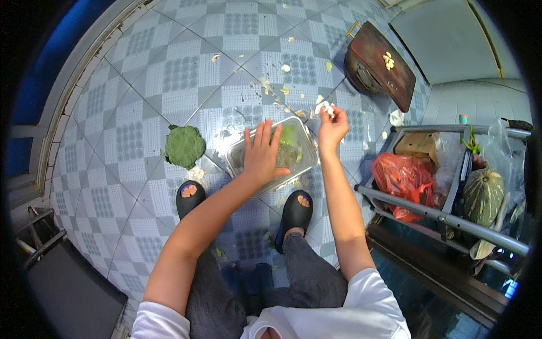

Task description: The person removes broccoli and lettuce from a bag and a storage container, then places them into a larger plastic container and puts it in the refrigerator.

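My left hand (262,156) lies palm down, fingers apart, over a clear plastic container (312,152) on the tiled floor. Green vegetable pieces (289,136) show through its top, which looks like a translucent lid; part of it is hidden under the hand. Just beyond the container's right corner, my right hand (333,131) pinches a crumpled white scrap (324,108), either tissue or garlic skin. A head of broccoli (185,147) sits on the floor to the left. Near my left slipper (190,198) lies a whitish crumpled lump (195,175).
Peelings (266,84) litter the wet floor ahead. Garlic cloves (388,61) rest on a dark wooden board (372,46) at upper right. A metal-framed rack (440,219) on the right holds a red plastic bag (400,178) and a pumpkin (483,197). A dark seat (76,288) stands lower left.
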The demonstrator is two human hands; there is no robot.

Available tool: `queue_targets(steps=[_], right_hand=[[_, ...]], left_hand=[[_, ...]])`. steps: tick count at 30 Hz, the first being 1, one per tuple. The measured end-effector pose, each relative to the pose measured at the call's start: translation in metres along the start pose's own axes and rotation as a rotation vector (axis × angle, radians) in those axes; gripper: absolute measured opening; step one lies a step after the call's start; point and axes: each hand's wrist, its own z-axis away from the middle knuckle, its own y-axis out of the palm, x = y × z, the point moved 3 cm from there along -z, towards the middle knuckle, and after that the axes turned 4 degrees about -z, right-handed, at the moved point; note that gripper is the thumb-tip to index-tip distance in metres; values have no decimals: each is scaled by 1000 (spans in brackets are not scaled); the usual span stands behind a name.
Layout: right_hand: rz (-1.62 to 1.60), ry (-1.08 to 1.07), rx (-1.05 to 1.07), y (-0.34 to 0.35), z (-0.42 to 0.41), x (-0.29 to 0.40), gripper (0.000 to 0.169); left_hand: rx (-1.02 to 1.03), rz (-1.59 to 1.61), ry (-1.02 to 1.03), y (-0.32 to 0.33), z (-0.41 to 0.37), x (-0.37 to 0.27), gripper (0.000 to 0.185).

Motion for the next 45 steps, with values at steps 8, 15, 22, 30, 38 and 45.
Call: queue_targets(steps=[8, 15, 22, 30, 38, 45], right_hand=[[271, 38, 405, -6, 38, -9, 12], [513, -355, 397, 35, 40, 16, 16], [548, -399, 368, 27, 47, 13, 20], [407, -466, 549, 64, 138, 28, 27], [517, -688, 549, 51, 119, 18, 27], [592, -506, 397, 19, 73, 16, 32]], left_hand=[[-18, 0, -20, 2, 3, 3, 124], [-45, 37, -9, 1, 1, 5, 124], [-43, 26, -268, -18, 54, 59, 115], [37, 678, -482, 6, 71, 82, 77], [-80, 764, -499, 28, 80, 91, 83], [-60, 1004, -442, 50, 83, 103, 72]])
